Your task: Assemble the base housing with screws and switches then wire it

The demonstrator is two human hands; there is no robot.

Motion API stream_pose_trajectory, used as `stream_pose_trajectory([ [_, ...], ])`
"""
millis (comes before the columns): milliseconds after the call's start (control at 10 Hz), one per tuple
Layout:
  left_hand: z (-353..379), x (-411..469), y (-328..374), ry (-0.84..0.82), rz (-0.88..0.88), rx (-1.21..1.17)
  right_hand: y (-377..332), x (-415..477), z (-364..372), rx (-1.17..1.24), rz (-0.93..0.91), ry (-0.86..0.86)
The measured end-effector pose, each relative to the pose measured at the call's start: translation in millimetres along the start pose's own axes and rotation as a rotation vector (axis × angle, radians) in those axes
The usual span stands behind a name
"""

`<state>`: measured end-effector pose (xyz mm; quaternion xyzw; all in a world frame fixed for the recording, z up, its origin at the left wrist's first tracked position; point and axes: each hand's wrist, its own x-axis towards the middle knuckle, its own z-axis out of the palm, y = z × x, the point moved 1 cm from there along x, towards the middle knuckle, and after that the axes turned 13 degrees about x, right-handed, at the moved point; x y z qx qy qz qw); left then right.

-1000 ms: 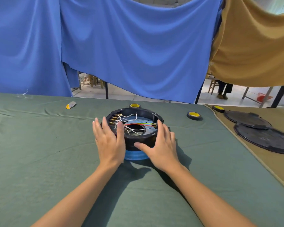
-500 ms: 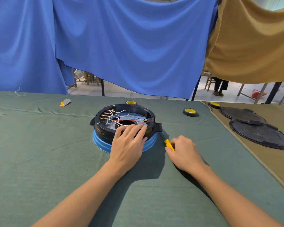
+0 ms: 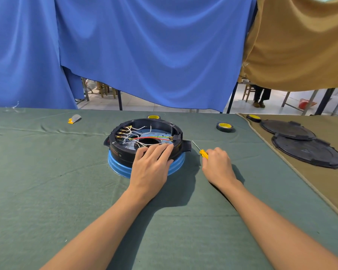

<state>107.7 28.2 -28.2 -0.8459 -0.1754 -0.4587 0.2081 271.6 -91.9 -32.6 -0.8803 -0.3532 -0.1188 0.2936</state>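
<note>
A round black base housing sits on a blue ring in the middle of the green cloth. Inside it run white, red and yellow-green wires to brass terminals at its left wall. My left hand rests on the housing's near rim, fingers straight over the edge. Just right of the housing, my right hand grips a small screwdriver by its yellow handle; the thin shaft points up-left toward the housing's side tab.
Rolls of black tape with yellow cores lie behind and to the right of the housing. Two black round covers lie on the tan cloth at right. A small grey and yellow piece lies far left. Blue and tan curtains hang behind.
My right hand left the housing's rim and took the yellow screwdriver beside it. My left hand shifted from the left side onto the near rim.
</note>
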Motion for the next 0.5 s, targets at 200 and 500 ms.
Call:
stream_pose_trajectory([
  [200,0.7,-0.5,-0.1,0.002,0.002,-0.011,2.8,-1.5,3.1,-0.004,0.006,-0.003],
  [500,0.7,-0.8,-3.0,-0.011,0.0,-0.022,-28.1,-16.4,-65.0,0.336,-0.073,0.214],
])
